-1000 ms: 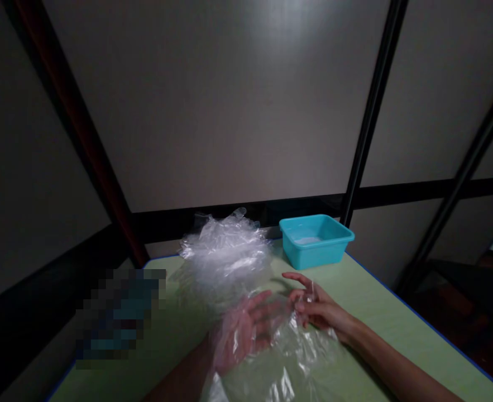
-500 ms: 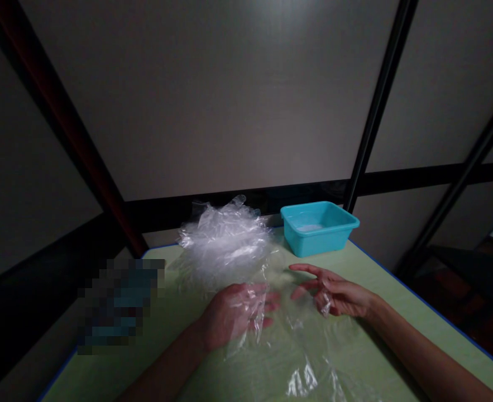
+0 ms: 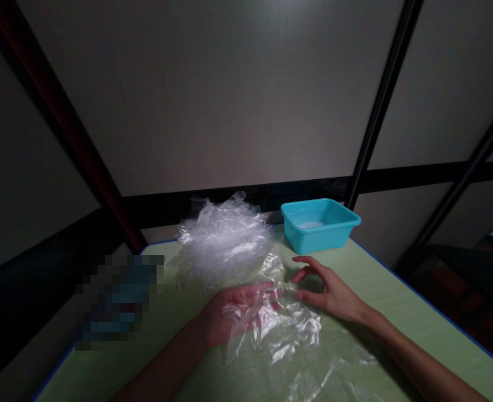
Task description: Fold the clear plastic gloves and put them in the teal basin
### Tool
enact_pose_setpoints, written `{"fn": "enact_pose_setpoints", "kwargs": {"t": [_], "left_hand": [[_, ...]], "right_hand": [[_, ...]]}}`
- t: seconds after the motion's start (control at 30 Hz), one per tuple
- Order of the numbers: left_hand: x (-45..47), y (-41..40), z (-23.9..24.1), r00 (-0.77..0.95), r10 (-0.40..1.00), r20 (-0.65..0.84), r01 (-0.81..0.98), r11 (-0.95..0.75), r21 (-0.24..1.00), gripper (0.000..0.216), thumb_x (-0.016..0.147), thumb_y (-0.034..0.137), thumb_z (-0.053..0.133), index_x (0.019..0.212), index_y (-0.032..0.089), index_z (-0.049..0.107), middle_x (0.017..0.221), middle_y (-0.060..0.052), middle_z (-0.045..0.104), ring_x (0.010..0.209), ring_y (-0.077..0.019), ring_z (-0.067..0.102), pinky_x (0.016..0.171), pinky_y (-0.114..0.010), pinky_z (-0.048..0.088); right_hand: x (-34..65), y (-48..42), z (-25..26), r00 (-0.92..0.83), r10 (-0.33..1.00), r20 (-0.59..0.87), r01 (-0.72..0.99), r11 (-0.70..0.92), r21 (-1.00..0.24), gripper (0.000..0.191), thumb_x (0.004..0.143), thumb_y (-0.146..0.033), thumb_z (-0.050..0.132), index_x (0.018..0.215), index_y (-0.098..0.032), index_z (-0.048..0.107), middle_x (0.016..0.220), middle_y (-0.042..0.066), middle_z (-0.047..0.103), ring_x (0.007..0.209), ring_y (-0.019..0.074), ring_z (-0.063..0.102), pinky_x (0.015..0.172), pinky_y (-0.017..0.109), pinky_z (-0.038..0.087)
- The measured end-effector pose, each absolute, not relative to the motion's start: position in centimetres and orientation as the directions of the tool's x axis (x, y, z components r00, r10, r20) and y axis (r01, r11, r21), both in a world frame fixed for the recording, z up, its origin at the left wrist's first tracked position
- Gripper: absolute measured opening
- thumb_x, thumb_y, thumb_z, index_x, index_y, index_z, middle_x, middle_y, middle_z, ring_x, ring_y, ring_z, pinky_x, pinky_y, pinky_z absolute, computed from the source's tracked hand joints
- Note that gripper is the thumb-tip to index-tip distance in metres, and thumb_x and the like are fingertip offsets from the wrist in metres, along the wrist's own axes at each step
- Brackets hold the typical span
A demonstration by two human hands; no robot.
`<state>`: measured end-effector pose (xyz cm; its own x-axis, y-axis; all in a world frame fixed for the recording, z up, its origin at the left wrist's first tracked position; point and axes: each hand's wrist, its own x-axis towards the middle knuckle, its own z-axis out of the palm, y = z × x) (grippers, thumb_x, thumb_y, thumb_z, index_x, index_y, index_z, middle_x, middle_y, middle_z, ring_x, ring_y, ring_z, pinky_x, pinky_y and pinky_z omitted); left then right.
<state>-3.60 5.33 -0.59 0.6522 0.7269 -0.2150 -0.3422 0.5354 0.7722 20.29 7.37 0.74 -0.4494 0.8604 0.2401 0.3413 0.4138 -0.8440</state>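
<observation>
My left hand [image 3: 233,312] lies over the green table [image 3: 397,324] with a thin clear plastic glove [image 3: 279,329] draped over its stretched fingers; whether the hand is inside the glove I cannot tell. My right hand [image 3: 328,290] hovers just to the right, bare, fingers spread and curved, its fingertips close to the crumpled film between the two hands. Loose clear plastic spreads across the table toward the near edge.
A heap of clear plastic gloves [image 3: 225,243] sits at the back of the table. A turquoise plastic tub [image 3: 319,223] stands at the back right. A blurred-out patch [image 3: 118,301] lies at the left. Dark frame bars and a grey wall rise behind.
The left hand slid under the film, then stayed put. The right hand let go of the plastic it pinched, opened and drew a little back. More film now bunches between the hands.
</observation>
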Motion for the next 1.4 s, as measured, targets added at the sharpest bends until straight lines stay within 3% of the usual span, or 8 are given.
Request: {"fn": "enact_pose_setpoints", "kwargs": {"t": [0.27,0.47,0.63,0.87,1.07,1.17,1.3,1.4], "left_hand": [[-3.5,5.7,-1.0,0.693,0.678,-0.245,-0.370,0.626,0.687,0.052,0.069,0.043,0.051,0.107,0.007,0.056,0.113,-0.014,0.058,0.111,-0.0280,0.048,0.094,-0.036,0.030],[-3.3,5.8,-1.6,0.721,0.676,-0.154,-0.318,0.520,0.793,0.052,0.064,0.009,0.057,0.116,0.017,0.052,0.118,-0.007,0.055,0.113,-0.0244,0.046,0.095,-0.035,0.028],[-3.0,5.7,-1.5,0.743,0.664,-0.086,-0.356,0.501,0.789,0.058,0.061,0.001,0.049,0.117,0.016,0.051,0.122,-0.008,0.052,0.113,-0.0243,0.046,0.096,-0.036,0.026],[-3.4,5.7,-1.7,0.733,0.672,-0.106,-0.360,0.515,0.777,0.057,0.065,0.000,0.048,0.120,0.016,0.047,0.124,-0.011,0.050,0.115,-0.0258,0.045,0.098,-0.043,0.022],[-3.3,5.7,-0.6,0.695,0.690,-0.202,-0.371,0.585,0.721,0.049,0.077,0.037,0.053,0.119,0.012,0.046,0.118,-0.016,0.054,0.113,-0.0291,0.046,0.098,-0.042,0.026],[-3.4,5.6,-0.1,0.644,0.719,-0.261,-0.295,0.549,0.782,0.057,0.071,0.035,0.061,0.120,0.014,0.042,0.116,-0.015,0.055,0.107,-0.0290,0.052,0.092,-0.042,0.034],[-3.1,5.0,0.1,0.446,0.837,-0.316,0.002,0.352,0.936,0.064,0.060,0.017,0.070,0.117,0.014,0.040,0.083,-0.004,0.062,0.068,-0.0193,0.064,0.068,-0.032,0.047],[-2.9,4.8,-0.2,0.380,0.882,-0.277,0.201,0.214,0.956,0.060,0.060,0.018,0.068,0.113,0.013,0.040,0.068,0.003,0.057,0.042,-0.0105,0.055,0.043,-0.022,0.042]], "right_hand": [[18.6,6.5,-0.8,-0.520,0.804,0.289,0.285,0.482,-0.829,0.067,0.066,-0.013,0.058,0.124,-0.020,0.025,0.088,0.003,0.056,0.073,0.0141,0.054,0.066,0.027,0.045],[18.5,5.2,-0.5,-0.602,0.753,0.264,0.525,0.623,-0.580,0.088,0.060,-0.022,0.062,0.134,-0.019,0.014,0.119,0.013,0.046,0.095,0.0247,0.051,0.082,0.041,0.041],[18.3,4.7,-0.5,-0.665,0.689,0.289,0.585,0.721,-0.371,0.081,0.062,-0.009,0.047,0.136,-0.016,0.014,0.129,0.015,0.039,0.115,0.0277,0.039,0.094,0.045,0.030],[20.0,6.5,-0.1,-0.470,0.841,0.269,0.625,0.532,-0.570,0.071,0.061,-0.003,0.040,0.128,-0.018,0.021,0.098,0.007,0.059,0.074,0.0176,0.056,0.068,0.032,0.043],[20.3,7.4,0.2,-0.300,0.939,0.168,0.382,0.280,-0.881,0.043,0.071,-0.014,0.039,0.113,-0.020,0.030,0.074,-0.001,0.055,0.050,0.0114,0.051,0.047,0.024,0.040],[20.3,7.6,0.1,-0.299,0.954,0.019,0.268,0.103,-0.958,0.038,0.074,-0.023,0.041,0.109,-0.021,0.029,0.072,-0.002,0.052,0.043,0.0103,0.050,0.041,0.023,0.040],[20.6,7.7,-0.1,-0.315,0.949,0.029,0.367,0.150,-0.918,0.042,0.070,-0.019,0.043,0.110,-0.020,0.030,0.072,-0.002,0.052,0.046,0.0111,0.052,0.043,0.023,0.039],[21.2,7.9,0.0,-0.320,0.932,0.168,0.626,0.342,-0.700,0.051,0.065,-0.009,0.044,0.114,-0.019,0.033,0.074,0.001,0.056,0.057,0.0144,0.053,0.053,0.026,0.039]]}}
